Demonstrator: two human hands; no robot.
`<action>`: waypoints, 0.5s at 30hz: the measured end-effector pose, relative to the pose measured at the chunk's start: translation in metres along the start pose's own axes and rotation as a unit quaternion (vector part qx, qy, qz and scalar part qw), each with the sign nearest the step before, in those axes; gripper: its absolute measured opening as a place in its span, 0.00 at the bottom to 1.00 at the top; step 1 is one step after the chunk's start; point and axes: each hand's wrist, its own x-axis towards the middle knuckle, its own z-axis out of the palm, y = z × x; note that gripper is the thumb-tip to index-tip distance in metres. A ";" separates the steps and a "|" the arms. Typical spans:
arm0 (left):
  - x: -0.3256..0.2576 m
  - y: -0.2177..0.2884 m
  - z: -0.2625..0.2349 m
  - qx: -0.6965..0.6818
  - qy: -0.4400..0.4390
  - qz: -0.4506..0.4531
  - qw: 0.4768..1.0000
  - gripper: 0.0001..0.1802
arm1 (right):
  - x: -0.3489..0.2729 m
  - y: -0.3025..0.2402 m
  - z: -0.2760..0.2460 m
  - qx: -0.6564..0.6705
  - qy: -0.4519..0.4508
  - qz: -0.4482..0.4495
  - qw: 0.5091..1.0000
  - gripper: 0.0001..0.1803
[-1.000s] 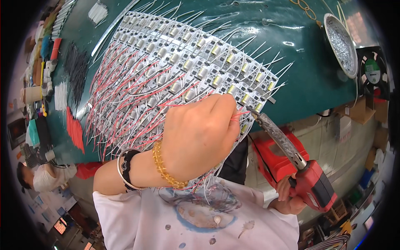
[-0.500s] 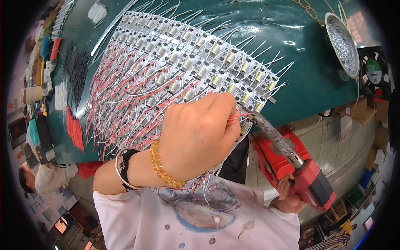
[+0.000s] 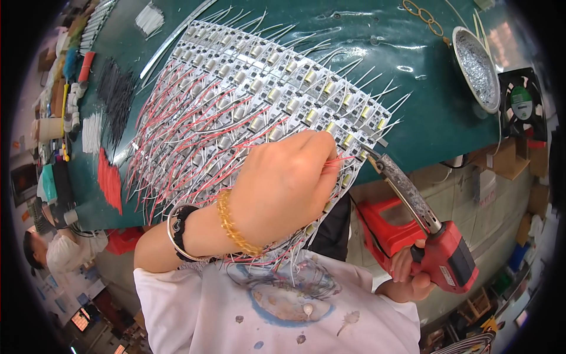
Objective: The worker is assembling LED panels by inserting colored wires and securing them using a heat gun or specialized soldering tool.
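My left hand (image 3: 283, 183) is closed in a pinch around thin red wires (image 3: 333, 162) over the near right part of a panel of small white circuit boards (image 3: 277, 94). Rows of cylindrical components cover the panel, and many red, white and black wires stick out of it. My right hand (image 3: 411, 272) grips the red and black handle of a soldering gun (image 3: 451, 256). Its worn metal barrel points up and left, with the thin tip at the panel's right edge beside the pinched wire ends. Whether the tip touches a board, I cannot tell.
Bundles of red wires (image 3: 109, 183), black wires (image 3: 116, 97) and white wires (image 3: 92, 133) lie on the green table (image 3: 401, 47). At the right are a metal dish (image 3: 476, 69) and a black fan (image 3: 522, 103). A red stool (image 3: 389, 227) stands below the table edge.
The soldering gun's barrel has swung to a steeper angle and its tip sits slightly farther up and right. My left hand keeps its pinch on the wires. The whole view has shifted a little.
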 end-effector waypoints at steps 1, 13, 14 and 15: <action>-0.001 0.001 -0.002 -0.033 0.007 -0.006 0.999 0.04 | 0.000 0.000 0.001 -0.002 0.009 -0.001 1.000 0.40; -0.007 0.010 -0.046 0.066 0.129 0.029 0.989 0.03 | -0.002 -0.001 -0.003 0.018 0.027 0.005 0.999 0.40; -0.007 0.013 -0.036 0.063 0.117 0.054 0.990 0.02 | -0.003 -0.002 -0.004 0.021 0.029 0.007 0.999 0.40; -0.008 0.020 -0.027 0.064 0.106 0.076 0.989 0.02 | -0.003 -0.003 -0.005 0.027 0.030 0.012 0.999 0.39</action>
